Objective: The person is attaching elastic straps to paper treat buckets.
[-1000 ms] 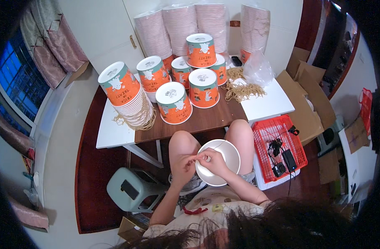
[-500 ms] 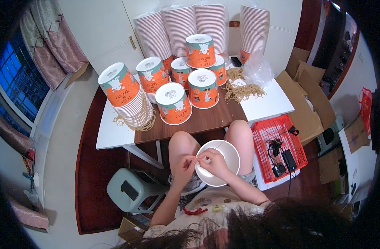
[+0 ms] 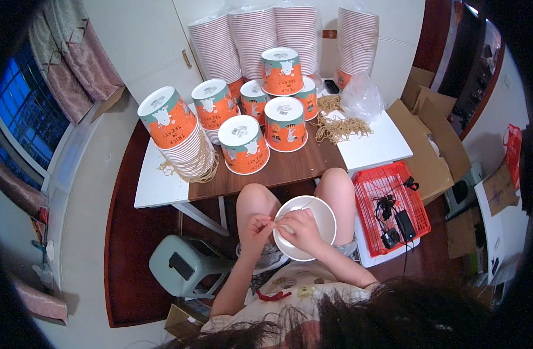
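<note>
A paper bucket (image 3: 321, 247) rests on my lap, its open mouth and white inside facing up. A thin tan cord (image 3: 310, 201) shows at its far rim. My left hand (image 3: 256, 234) is closed in a pinch just outside the bucket's left rim. My right hand (image 3: 303, 232) reaches across the mouth, and its fingertips meet the left ones at that rim. Both pinch a thin piece of cord, mostly hidden by the fingers.
Orange-and-green buckets (image 3: 243, 145) stand upside down on the table (image 3: 318, 160); a stack (image 3: 170, 119) at left has cords draped on it. Loose tan cords (image 3: 343, 129) lie by a clear bag (image 3: 362, 99). A red basket (image 3: 365, 198) with chargers is at right, a stool (image 3: 173, 264) at left.
My fingers have shifted slightly at the bucket's left rim, the left hand opening its outer fingers a little. The bucket has stayed on my lap.
</note>
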